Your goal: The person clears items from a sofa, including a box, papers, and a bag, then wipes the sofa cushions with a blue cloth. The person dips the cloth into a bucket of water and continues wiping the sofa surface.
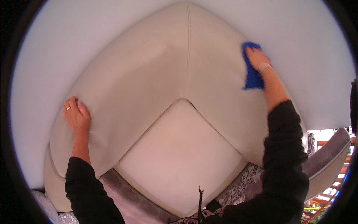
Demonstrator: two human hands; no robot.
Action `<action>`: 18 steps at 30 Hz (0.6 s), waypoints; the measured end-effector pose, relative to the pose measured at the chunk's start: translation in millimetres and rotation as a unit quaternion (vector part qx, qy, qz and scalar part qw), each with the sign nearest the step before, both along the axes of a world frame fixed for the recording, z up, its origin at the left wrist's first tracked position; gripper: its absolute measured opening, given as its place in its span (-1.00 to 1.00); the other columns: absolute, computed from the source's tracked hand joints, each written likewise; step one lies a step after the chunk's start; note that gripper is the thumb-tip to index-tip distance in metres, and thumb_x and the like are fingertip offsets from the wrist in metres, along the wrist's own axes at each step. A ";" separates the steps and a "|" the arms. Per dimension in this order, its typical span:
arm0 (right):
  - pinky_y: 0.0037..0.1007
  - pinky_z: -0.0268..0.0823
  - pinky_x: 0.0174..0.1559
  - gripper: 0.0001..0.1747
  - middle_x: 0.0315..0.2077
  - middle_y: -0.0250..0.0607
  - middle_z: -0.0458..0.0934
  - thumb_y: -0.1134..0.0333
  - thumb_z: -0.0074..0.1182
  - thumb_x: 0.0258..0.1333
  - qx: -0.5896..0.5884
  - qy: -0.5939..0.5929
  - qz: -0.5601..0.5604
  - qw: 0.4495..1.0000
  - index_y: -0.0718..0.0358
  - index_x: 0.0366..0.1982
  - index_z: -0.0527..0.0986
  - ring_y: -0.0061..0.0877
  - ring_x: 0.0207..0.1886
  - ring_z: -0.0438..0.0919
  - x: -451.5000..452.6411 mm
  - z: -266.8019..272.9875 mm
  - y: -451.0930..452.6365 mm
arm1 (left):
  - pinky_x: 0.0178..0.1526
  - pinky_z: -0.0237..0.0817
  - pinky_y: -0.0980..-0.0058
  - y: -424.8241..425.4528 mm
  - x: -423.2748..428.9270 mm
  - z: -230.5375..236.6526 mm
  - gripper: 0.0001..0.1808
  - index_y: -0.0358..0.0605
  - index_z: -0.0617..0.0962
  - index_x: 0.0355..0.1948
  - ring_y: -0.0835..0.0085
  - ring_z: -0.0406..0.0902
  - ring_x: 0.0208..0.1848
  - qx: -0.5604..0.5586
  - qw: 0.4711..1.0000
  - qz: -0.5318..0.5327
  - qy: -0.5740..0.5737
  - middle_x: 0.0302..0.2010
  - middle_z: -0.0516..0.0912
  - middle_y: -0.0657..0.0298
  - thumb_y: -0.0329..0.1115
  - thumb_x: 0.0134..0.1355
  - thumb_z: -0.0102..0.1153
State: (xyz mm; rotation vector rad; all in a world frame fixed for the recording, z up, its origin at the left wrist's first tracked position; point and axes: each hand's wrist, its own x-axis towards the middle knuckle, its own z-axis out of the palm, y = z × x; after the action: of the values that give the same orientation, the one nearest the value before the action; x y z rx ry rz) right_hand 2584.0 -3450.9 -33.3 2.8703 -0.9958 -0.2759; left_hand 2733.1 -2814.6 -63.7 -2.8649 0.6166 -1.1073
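A beige, leather-like sofa corner backrest (145,70) with a vertical seam fills the middle of the head view, around a pale square seat cushion (181,156). On the backrest's right upper part, my right hand (257,58) presses a blue cloth (254,79), its fingers over the cloth's upper part. At the left, my left hand (77,113), with a ring on one finger, rests on the top edge of the backrest with its fingers curled. No object shows in it, though its palm side is hidden.
A pale wall (56,56) rises behind the backrest. Dark grey upholstery (325,156) and patterned fabric (237,190) lie at the right and lower right. A grey fabric (46,203) is at the lower left. A dark cord (200,201) hangs in front of my body.
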 end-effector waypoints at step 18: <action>-0.23 0.19 0.24 -0.48 0.25 0.09 0.21 0.30 -0.34 0.32 0.032 0.023 0.047 0.998 0.28 0.28 0.13 -0.09 0.25 0.29 -45.7 -38.6 -100.9 | 0.04 0.14 0.11 3.6 -8.0 8.1 -0.69 -0.21 0.45 -0.16 0.03 0.36 -0.04 -0.013 0.999 0.015 0.042 -0.09 0.47 0.01 -0.29 0.10 -0.10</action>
State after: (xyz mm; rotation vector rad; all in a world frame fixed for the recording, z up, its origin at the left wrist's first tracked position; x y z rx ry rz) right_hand 2538.3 -3551.8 -71.9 2.9437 -0.8571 -0.3698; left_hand 2725.1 -2810.9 -55.6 -2.9467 0.5646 -1.0026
